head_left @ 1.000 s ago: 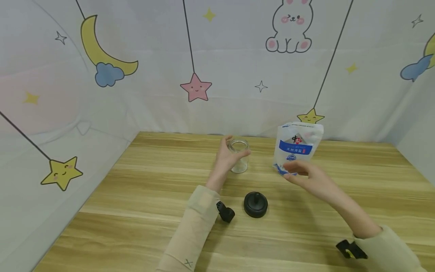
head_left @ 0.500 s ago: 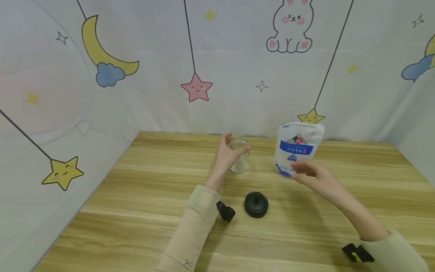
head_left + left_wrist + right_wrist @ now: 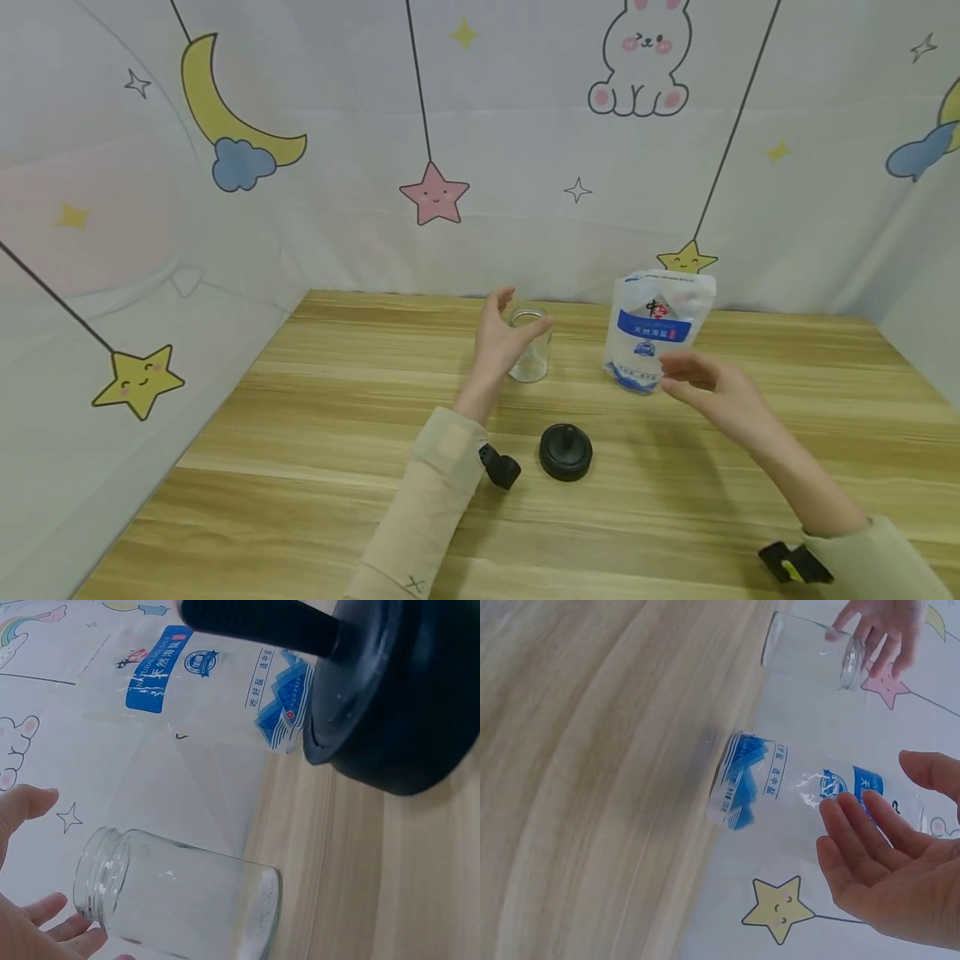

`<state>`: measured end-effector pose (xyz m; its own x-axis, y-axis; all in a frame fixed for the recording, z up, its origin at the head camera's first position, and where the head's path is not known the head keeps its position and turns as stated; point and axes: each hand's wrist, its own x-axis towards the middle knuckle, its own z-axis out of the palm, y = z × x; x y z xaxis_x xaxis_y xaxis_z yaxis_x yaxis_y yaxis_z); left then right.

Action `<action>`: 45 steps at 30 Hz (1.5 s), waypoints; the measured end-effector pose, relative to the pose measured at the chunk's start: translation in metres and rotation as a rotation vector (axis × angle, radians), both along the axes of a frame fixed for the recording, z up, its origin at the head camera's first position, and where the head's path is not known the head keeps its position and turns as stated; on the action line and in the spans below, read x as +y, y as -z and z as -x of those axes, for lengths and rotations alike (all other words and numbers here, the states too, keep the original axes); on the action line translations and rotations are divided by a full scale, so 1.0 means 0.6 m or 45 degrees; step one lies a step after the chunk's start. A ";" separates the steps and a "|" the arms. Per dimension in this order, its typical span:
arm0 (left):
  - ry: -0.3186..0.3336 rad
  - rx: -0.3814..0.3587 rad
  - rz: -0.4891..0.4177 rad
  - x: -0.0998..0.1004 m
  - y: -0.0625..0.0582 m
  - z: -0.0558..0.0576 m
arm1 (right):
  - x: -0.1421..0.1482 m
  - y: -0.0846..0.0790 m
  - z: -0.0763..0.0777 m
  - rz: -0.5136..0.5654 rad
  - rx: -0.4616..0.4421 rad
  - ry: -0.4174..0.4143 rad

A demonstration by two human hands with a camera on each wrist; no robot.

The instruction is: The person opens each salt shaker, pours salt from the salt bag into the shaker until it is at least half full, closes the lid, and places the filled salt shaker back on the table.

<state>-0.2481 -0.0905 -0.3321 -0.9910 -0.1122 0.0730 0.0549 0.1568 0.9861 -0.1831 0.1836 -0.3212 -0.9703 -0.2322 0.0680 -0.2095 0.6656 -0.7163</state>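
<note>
A clear glass jar [image 3: 529,358] without a lid stands upright toward the back of the table. My left hand [image 3: 501,342] is at its left, thumb and fingers spread around the neck; in the left wrist view the thumb is apart from the glass, and whether the fingertips touch it I cannot tell. A white and blue pouch of sea salt [image 3: 651,329] stands to the right of the jar. In front of the pouch's lower right side hovers my right hand [image 3: 716,396], fingers loosely bent and holding nothing. A black round lid [image 3: 566,452] with a knob lies nearer me.
The wooden table [image 3: 300,483] reaches back to a pale cloth backdrop [image 3: 330,225] printed with stars, a moon and a rabbit. Black wrist cameras sit at both cuffs, the left one [image 3: 499,467] close to the lid.
My right hand has drawn away from the pouch, to the right. The left hand's fingers have spread and lifted slightly from the jar's rim. Jar, pouch and lid stay put.
</note>
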 end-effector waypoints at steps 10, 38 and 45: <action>-0.011 0.040 0.004 0.005 -0.008 -0.006 | 0.014 0.003 0.002 0.038 -0.002 0.109; 0.101 0.251 -0.002 0.030 -0.047 -0.036 | 0.034 0.010 0.010 0.063 -0.009 0.226; 0.206 0.231 0.004 0.047 -0.050 -0.039 | 0.037 0.015 0.019 0.035 -0.035 0.210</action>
<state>-0.2245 -0.0623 -0.3024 -0.9667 0.0474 0.2517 0.2558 0.1348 0.9573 -0.1945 0.2058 -0.3302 -0.9967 -0.0679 0.0447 -0.0788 0.6693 -0.7388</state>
